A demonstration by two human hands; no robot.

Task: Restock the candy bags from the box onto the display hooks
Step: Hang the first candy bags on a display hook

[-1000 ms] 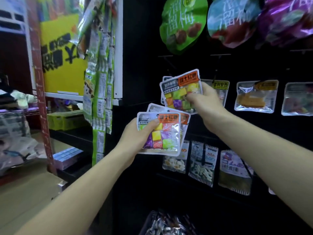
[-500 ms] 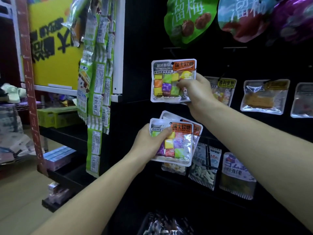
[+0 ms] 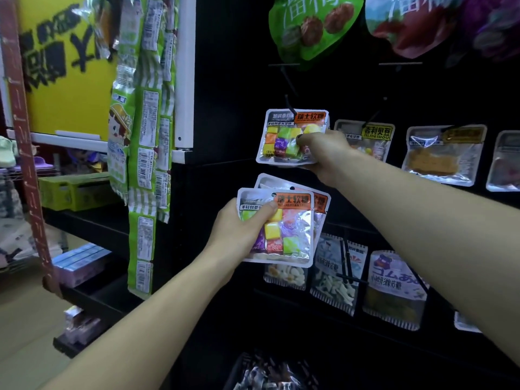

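"瑞士软糖" on candy bag (image 3: 292,136); "吉利贝豆" on neighbouring bag (image 3: 365,139)

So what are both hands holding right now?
Left hand: closed on two candy bags.
Right hand: closed on one candy bag at the hook.

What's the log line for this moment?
right hand: candy bag at hook | left hand: holds spare bags

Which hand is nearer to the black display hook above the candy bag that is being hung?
Right. The right hand holds the candy bag just below the display hook; the left hand is lower, holding spare bags.
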